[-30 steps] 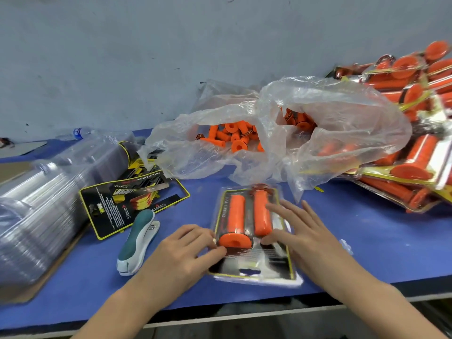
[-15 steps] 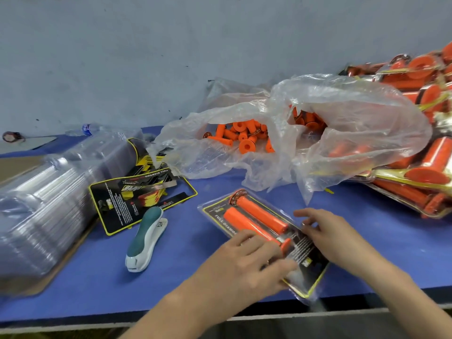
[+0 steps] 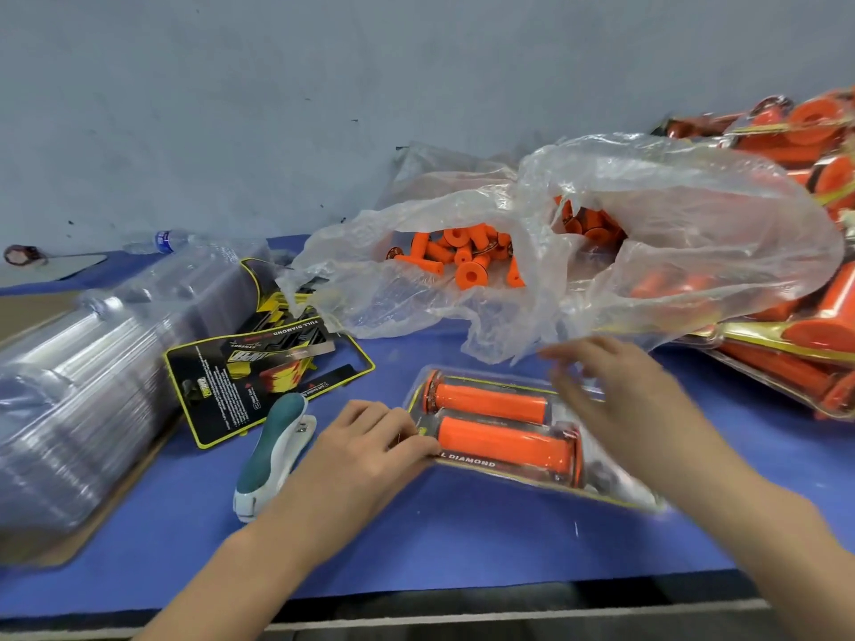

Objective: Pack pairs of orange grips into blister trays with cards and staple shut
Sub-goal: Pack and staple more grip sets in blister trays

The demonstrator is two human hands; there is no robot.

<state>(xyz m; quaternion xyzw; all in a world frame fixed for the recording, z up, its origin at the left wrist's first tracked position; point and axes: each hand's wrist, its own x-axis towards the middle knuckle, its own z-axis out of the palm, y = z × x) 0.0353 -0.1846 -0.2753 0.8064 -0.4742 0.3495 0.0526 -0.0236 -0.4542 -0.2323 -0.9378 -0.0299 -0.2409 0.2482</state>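
My left hand pinches the blister tray edge | right hand fingers spread, blurred, above two orange grips

Stapler left of blister pack, bag behind, tray stack far left

The right hand, above the far right part of the pack, is smeared by motion; whether the pack is touched cannot be told. The pack's right end is covered by that wrist. At the pack's left edge, a pinch or a mere press by the left hand cannot be distinguished. Left of the pack, the stack of clear trays is blurred and cut off; right of it, the finished packs are cut off.
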